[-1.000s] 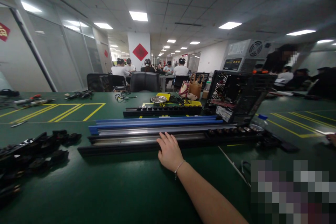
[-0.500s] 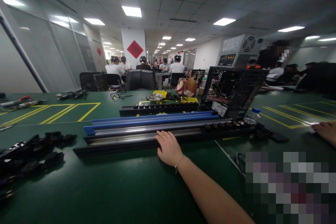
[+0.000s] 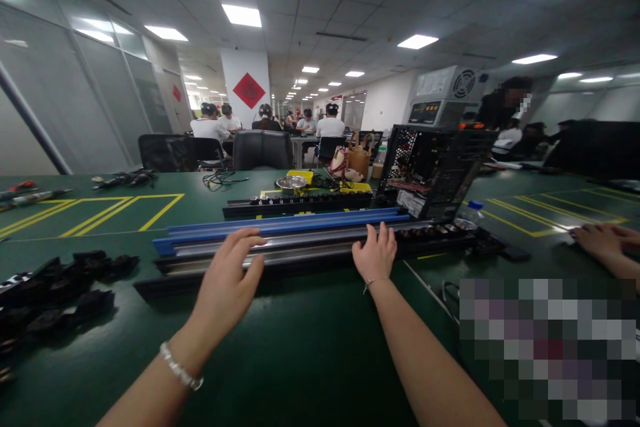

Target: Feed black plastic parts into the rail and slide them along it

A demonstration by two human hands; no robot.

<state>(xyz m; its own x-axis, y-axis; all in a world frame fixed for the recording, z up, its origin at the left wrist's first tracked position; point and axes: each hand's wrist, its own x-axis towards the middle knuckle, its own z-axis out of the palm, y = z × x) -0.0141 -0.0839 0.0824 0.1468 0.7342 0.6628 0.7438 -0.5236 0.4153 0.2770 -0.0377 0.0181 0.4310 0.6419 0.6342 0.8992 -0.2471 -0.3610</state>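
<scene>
Long black rails with a pale metallic inner face lie side by side across the green table. A blue rail lies behind them. My left hand is over the left part of the rails, thumb and fingers apart, nothing in it. Over their middle is my right hand, its fingers also spread and holding nothing. Whether either hand touches the rails I cannot tell. Small round parts sit in a row in the right end of a black rail.
An open computer case with power supply units on top stands behind right. Black parts lie at left. A metal bowl and another black rail are farther back. Another person's hands rest at right.
My left hand has come into view over the left part of the rails. My right hand has shifted to the right along them, its fingers spreading. The view has turned slightly right.
</scene>
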